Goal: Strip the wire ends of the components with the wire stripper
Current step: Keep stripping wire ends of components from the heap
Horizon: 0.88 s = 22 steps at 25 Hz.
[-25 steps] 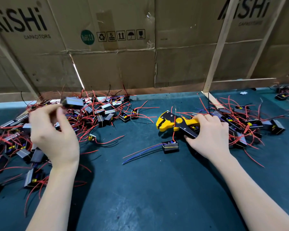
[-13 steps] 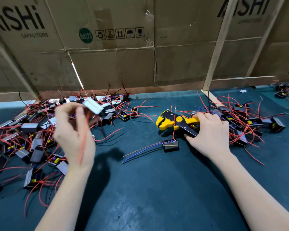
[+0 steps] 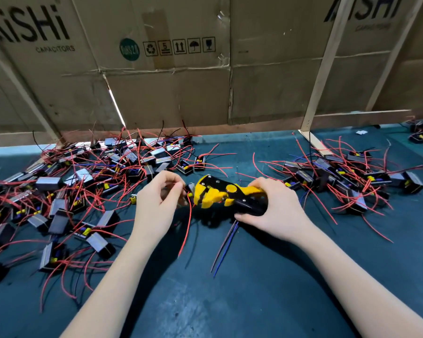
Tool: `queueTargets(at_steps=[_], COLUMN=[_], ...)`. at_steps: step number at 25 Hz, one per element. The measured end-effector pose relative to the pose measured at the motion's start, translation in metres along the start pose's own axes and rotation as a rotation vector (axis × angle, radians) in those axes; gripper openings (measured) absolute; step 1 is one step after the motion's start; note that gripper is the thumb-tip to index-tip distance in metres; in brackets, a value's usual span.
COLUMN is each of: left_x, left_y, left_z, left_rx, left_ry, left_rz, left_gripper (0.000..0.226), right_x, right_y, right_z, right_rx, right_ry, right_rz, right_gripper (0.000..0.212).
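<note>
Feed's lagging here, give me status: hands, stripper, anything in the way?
Left hand pinching a red wire at the stripper's mouth. Right hand gripping the stripper. Nothing blocking.

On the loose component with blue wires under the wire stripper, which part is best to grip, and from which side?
Judging from its pose, pinch the blue wires near their free ends, coming from the near side: they trail toward the viewer over bare mat, while its body is hidden under the wire stripper and right hand.

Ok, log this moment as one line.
left hand: pinches red wire at stripper head | right hand: grips wire stripper handles | component piles both sides | stage: feeding wire end, strip not confirmed
</note>
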State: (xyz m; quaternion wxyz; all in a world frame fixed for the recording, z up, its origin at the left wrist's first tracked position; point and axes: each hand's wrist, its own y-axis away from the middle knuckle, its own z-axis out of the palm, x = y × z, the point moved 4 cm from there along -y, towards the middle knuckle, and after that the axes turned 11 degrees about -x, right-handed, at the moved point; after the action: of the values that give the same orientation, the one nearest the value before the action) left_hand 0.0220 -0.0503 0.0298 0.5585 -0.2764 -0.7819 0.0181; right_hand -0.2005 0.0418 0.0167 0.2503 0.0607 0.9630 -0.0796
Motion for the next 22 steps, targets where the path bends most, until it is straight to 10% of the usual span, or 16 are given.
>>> queueTargets(at_steps=[8,14,22], left_x=[-0.002,0.005,-0.001], left_y=[0.008,0.007,0.010], left_z=[0.030,0.013,0.047], left_rx=[-0.434,0.007,-0.373], left_ry=[0.085,-0.359,0.074], left_rz=[-0.065,0.060,-0.168], left_gripper=[0.014,0.015,0.034], right_x=[0.053,0.043,0.019], right_y=[0.005,0.011,0.018], right_z=[-0.035,-0.056,-0.060], right_rx=[0.413,0.758,0.758], right_ry=[0.424,-0.119,-0.545], right_rz=[0.449,0.212,-0.104], right_gripper=[0.066,0.057,0.028])
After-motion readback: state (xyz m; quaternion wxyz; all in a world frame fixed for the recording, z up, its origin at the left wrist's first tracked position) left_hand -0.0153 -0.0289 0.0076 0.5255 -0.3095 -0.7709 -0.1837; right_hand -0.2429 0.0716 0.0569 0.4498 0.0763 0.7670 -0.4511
